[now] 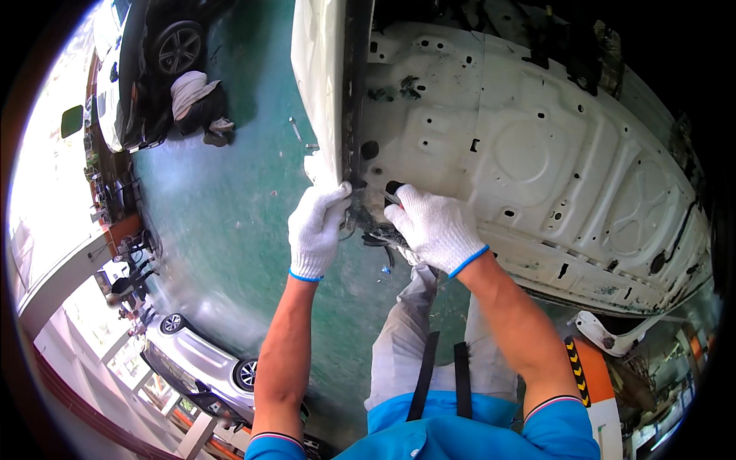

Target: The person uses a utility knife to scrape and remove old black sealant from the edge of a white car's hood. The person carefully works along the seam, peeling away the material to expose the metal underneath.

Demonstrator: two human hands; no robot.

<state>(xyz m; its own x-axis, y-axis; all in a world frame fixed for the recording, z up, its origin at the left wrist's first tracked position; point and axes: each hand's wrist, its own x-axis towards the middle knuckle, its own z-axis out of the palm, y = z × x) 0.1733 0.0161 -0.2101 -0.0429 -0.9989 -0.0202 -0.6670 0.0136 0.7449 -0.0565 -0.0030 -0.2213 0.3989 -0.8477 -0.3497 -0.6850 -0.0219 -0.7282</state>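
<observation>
Currently, left hand (313, 230): white-gloved, fingers curled round the near end of a long white panel (318, 69) with a dark edge strip (353, 100).
Right hand (435, 222): white-gloved, fingers closed round a small black-ended tool (393, 186), just right of that strip.
Right side: broad white pressed-metal car body (529, 149), its curved rim facing near.
Floor room: green floor (238, 207) stretching left from the panel toward a silver car (201, 354), near left.

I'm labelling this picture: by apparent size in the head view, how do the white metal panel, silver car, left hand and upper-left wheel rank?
1. White metal panel
2. Silver car
3. Left hand, enlarged by nearness
4. Upper-left wheel
</observation>
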